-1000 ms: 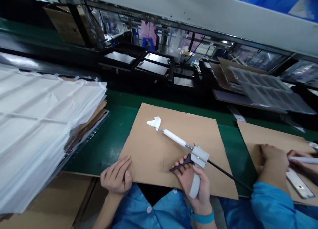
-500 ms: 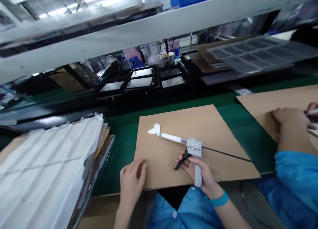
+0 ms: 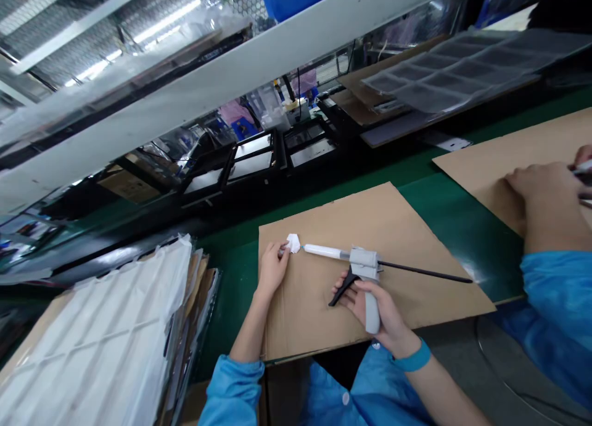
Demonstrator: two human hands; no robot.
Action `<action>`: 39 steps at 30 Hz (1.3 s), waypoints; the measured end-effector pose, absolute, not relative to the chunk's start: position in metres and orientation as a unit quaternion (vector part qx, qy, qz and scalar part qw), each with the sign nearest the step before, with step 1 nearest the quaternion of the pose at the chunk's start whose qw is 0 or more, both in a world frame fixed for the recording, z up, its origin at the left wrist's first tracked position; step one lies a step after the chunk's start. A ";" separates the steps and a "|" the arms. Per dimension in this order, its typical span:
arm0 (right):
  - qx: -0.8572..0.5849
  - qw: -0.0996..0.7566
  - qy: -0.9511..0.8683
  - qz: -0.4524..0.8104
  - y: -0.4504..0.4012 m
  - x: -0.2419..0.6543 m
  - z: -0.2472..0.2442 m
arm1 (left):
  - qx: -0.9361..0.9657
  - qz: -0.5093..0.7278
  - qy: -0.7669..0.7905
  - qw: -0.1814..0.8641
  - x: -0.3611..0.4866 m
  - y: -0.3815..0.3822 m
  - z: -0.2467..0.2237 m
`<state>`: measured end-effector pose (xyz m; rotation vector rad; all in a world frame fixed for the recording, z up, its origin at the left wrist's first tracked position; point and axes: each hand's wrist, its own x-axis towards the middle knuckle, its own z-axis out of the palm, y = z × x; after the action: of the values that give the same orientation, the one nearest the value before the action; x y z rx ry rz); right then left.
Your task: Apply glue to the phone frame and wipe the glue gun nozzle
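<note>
My right hand is wrapped round the grey handle of a caulking gun, with my fingers by its black trigger. A slim white tube is fitted at the gun's front, and a long black rod sticks out behind. Near the tube's tip lies a crumpled piece of white tissue. My left hand has its fingertips closed on the tissue's left edge. Beneath both hands is a flat brown cardboard sheet.
At left stands a stack of white divided trays and card. To the right, a co-worker's hand rests on another cardboard sheet. Black frames and clear divided trays sit at the back, under a white shelf beam.
My left hand has moved forward from the cardboard's near edge to the tissue and taken hold of it. The right hand still holds the caulking gun. The head view has tilted.
</note>
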<state>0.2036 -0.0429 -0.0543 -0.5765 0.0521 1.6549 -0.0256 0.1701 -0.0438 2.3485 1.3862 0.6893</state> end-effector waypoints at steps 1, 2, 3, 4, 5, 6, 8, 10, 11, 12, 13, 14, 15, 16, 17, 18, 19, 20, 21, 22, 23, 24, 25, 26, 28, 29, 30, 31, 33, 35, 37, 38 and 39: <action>-0.252 0.637 0.023 0.728 -0.043 0.205 -0.054 | 0.820 0.249 0.486 0.172 -0.025 0.168 -0.047; -0.254 0.636 0.025 0.728 -0.044 0.205 -0.053 | 0.816 0.255 0.485 0.181 -0.024 0.166 -0.049; -0.258 0.636 0.030 0.727 -0.044 0.206 -0.052 | 0.813 0.260 0.485 0.190 -0.024 0.164 -0.051; -0.263 0.634 0.036 0.726 -0.044 0.207 -0.051 | 0.810 0.263 0.485 0.199 -0.024 0.162 -0.052; -0.267 0.632 0.041 0.727 -0.045 0.207 -0.050 | 0.808 0.265 0.484 0.207 -0.023 0.161 -0.053; -0.269 0.627 0.042 0.730 -0.045 0.208 -0.050 | 0.807 0.265 0.482 0.214 -0.023 0.160 -0.054; -0.270 0.620 0.035 0.736 -0.046 0.209 -0.051 | 0.807 0.265 0.478 0.224 -0.022 0.159 -0.054; -0.267 0.620 0.025 0.737 -0.047 0.210 -0.054 | 0.808 0.265 0.474 0.230 -0.021 0.158 -0.054; -0.267 0.623 0.025 0.735 -0.047 0.210 -0.055 | 0.808 0.265 0.472 0.232 -0.021 0.158 -0.054; -0.266 0.626 0.028 0.732 -0.047 0.210 -0.057 | 0.808 0.266 0.470 0.233 -0.020 0.158 -0.054; -0.266 0.628 0.033 0.731 -0.048 0.211 -0.058 | 0.808 0.267 0.470 0.234 -0.020 0.158 -0.054; -0.266 0.628 0.039 0.730 -0.048 0.211 -0.058 | 0.808 0.268 0.469 0.235 -0.020 0.158 -0.055; -0.264 0.629 0.044 0.730 -0.048 0.211 -0.058 | 0.807 0.269 0.469 0.236 -0.020 0.159 -0.055; -0.263 0.629 0.047 0.730 -0.048 0.212 -0.058 | 0.806 0.271 0.470 0.236 -0.020 0.159 -0.056; -0.261 0.628 0.048 0.731 -0.048 0.212 -0.057 | 0.805 0.272 0.470 0.237 -0.020 0.159 -0.056; -0.259 0.627 0.049 0.734 -0.048 0.212 -0.055 | 0.805 0.273 0.471 0.238 -0.020 0.159 -0.057; -0.258 0.624 0.048 0.736 -0.048 0.213 -0.054 | 0.804 0.274 0.471 0.239 -0.020 0.160 -0.057; -0.260 0.622 0.047 0.737 -0.048 0.213 -0.052 | 0.803 0.276 0.471 0.239 -0.020 0.160 -0.058; -0.264 0.619 0.046 0.738 -0.048 0.213 -0.051 | 0.803 0.277 0.470 0.240 -0.020 0.160 -0.058; -0.269 0.617 0.045 0.738 -0.049 0.213 -0.050 | 0.802 0.279 0.470 0.240 -0.020 0.160 -0.058; -0.274 0.616 0.044 0.737 -0.049 0.213 -0.049 | 0.802 0.282 0.470 0.239 -0.019 0.160 -0.059; -0.277 0.618 0.042 0.735 -0.049 0.213 -0.049 | 0.801 0.283 0.470 0.239 -0.019 0.159 -0.059; -0.280 0.621 0.042 0.731 -0.050 0.213 -0.049 | 0.801 0.285 0.470 0.238 -0.019 0.159 -0.059; -0.282 0.624 0.043 0.728 -0.050 0.213 -0.050 | 0.801 0.286 0.470 0.237 -0.019 0.159 -0.059; -0.282 0.628 0.046 0.724 -0.051 0.213 -0.052 | 0.802 0.287 0.468 0.236 -0.019 0.158 -0.058; -0.280 0.628 0.047 0.725 -0.051 0.213 -0.052 | 0.803 0.287 0.467 0.236 -0.019 0.158 -0.058; -0.276 0.626 0.048 0.728 -0.051 0.213 -0.053 | 0.804 0.287 0.465 0.235 -0.019 0.157 -0.057; -0.271 0.624 0.047 0.732 -0.051 0.214 -0.054 | 0.805 0.287 0.464 0.235 -0.019 0.157 -0.057; -0.262 0.623 0.046 0.735 -0.051 0.214 -0.055 | 0.806 0.288 0.461 0.235 -0.019 0.157 -0.056; -0.260 0.624 0.049 0.735 -0.050 0.215 -0.055 | 0.808 0.288 0.458 0.234 -0.019 0.157 -0.057; -0.266 0.625 0.054 0.732 -0.050 0.215 -0.054 | 0.809 0.289 0.456 0.233 -0.019 0.157 -0.057; -0.270 0.624 0.056 0.732 -0.050 0.215 -0.053 | 0.809 0.290 0.455 0.232 -0.019 0.156 -0.057; -0.275 0.621 0.057 0.732 -0.050 0.215 -0.052 | 0.810 0.291 0.453 0.231 -0.019 0.156 -0.057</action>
<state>0.2147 -0.0499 -0.0519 -0.6322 0.1300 1.6812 -0.0192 0.1563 -0.0566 2.2275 1.2460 0.8003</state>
